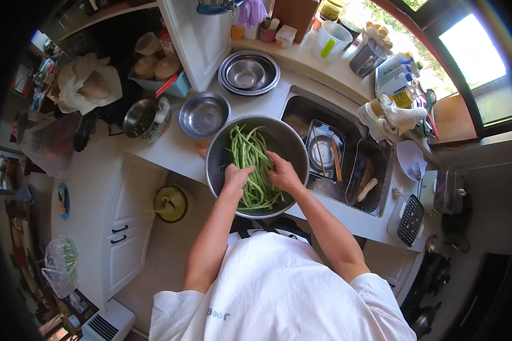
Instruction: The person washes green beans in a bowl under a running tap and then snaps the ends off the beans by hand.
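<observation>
A large stainless steel bowl (295, 147) is in front of me at the counter's front edge, beside the sink. Inside it lies a heap of long green beans (258, 187), most of them running lengthwise away from me. My left hand (237, 176) grips the bundle from its left side, thumb on top and fingers hidden beneath. From the right, my right hand (285, 172) holds the same bundle, its fingertips partly tucked among the beans.
The double sink (294, 104) holds a metal basin, chopsticks and a wire basket (377, 204) with pale root pieces. A smaller metal bowl (204, 115) and stacked basins (249, 72) stand behind the large bowl. A green bin (170, 203) is on the floor to the left.
</observation>
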The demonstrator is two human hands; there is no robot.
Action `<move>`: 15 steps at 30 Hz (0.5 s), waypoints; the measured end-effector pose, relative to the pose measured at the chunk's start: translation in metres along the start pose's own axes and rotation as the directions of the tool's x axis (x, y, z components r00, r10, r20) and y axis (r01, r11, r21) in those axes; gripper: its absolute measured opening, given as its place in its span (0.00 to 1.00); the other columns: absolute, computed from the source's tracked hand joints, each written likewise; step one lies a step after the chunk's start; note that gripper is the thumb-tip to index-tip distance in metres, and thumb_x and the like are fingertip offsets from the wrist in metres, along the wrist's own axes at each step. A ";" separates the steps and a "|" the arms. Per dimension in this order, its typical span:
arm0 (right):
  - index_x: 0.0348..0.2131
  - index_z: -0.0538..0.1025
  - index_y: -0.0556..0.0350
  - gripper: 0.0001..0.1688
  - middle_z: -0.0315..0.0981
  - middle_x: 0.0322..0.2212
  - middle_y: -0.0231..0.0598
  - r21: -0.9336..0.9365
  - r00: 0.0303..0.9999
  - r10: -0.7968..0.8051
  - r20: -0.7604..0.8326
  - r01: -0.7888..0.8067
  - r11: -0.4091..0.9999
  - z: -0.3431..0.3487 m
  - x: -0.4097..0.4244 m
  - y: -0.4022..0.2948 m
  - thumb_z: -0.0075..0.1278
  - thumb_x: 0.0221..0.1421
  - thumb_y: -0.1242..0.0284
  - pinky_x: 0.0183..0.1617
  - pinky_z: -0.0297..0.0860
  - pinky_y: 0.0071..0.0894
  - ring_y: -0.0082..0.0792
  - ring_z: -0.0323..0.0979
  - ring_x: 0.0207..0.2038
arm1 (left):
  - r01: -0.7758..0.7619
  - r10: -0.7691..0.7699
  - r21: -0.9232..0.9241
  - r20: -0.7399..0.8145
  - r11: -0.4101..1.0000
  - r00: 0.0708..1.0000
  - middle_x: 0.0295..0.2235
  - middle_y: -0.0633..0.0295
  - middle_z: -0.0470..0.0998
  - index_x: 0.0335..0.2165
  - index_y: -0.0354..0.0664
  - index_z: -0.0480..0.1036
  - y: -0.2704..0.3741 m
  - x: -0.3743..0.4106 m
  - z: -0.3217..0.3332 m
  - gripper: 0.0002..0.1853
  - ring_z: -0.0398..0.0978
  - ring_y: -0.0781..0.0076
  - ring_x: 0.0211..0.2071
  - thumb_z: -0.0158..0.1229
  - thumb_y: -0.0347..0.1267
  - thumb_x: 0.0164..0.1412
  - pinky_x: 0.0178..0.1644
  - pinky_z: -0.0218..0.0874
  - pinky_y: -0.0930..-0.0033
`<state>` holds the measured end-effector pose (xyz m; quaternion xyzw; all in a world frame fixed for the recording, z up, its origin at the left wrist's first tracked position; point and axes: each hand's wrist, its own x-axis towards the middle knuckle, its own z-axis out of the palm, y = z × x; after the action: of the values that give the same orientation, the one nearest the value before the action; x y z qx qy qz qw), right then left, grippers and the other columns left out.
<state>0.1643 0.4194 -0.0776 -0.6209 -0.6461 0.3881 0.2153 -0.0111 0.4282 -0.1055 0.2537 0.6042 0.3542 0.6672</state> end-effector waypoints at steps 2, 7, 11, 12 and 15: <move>0.53 0.65 0.57 0.31 0.73 0.40 0.58 -0.028 0.999 0.023 -0.033 -0.024 0.999 -0.016 -0.013 -0.019 0.45 0.45 0.81 0.46 0.67 0.44 0.57 0.71 0.44 | -0.053 0.056 0.053 -0.058 0.997 0.997 0.37 0.55 0.76 0.44 0.32 0.70 -0.004 -0.008 -0.010 0.20 0.75 0.68 0.36 0.59 0.22 0.50 0.40 0.67 0.65; 0.58 0.59 0.50 0.39 0.65 0.48 0.58 -0.279 0.992 0.034 -0.124 -0.068 0.958 -0.032 -0.018 -0.019 0.51 0.46 0.75 0.51 0.65 0.46 0.60 0.66 0.47 | -0.244 0.273 0.249 -0.089 0.937 0.958 0.37 0.47 0.75 0.43 0.27 0.68 0.019 -0.037 -0.016 0.21 0.75 0.61 0.39 0.59 0.26 0.48 0.42 0.65 0.63; 0.61 0.55 0.44 0.43 0.52 0.56 0.55 -0.521 0.997 -0.062 -0.038 0.033 0.853 0.004 -0.007 -0.033 0.53 0.47 0.64 0.55 0.59 0.55 0.59 0.58 0.54 | -0.385 0.691 0.864 0.061 0.325 0.720 0.53 0.37 0.60 0.55 0.30 0.55 -0.005 -0.023 -0.016 0.37 0.68 0.43 0.48 0.60 0.26 0.47 0.51 0.62 0.56; 0.62 0.54 0.42 0.44 0.47 0.59 0.55 -0.560 0.998 -0.062 -0.004 0.049 0.827 0.019 -0.002 -0.022 0.53 0.47 0.60 0.57 0.56 0.58 0.58 0.53 0.57 | -0.342 0.609 0.924 0.174 0.170 0.773 0.59 0.36 0.50 0.58 0.30 0.51 -0.002 -0.022 -0.012 0.40 0.62 0.40 0.53 0.59 0.30 0.50 0.54 0.59 0.54; 0.63 0.51 0.44 0.45 0.34 0.64 0.53 -0.597 0.988 -0.050 0.147 0.129 0.792 0.043 0.002 -0.008 0.48 0.51 0.53 0.62 0.47 0.64 0.55 0.42 0.64 | -0.281 0.301 0.952 0.235 0.118 0.924 0.55 0.36 0.55 0.57 0.28 0.53 0.012 -0.039 -0.012 0.40 0.61 0.42 0.54 0.61 0.33 0.49 0.52 0.61 0.52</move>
<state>0.1260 0.4119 -0.0977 -0.6006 -0.7769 0.1883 -0.0163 -0.0255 0.4039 -0.0737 0.7280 0.6325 0.0131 0.2641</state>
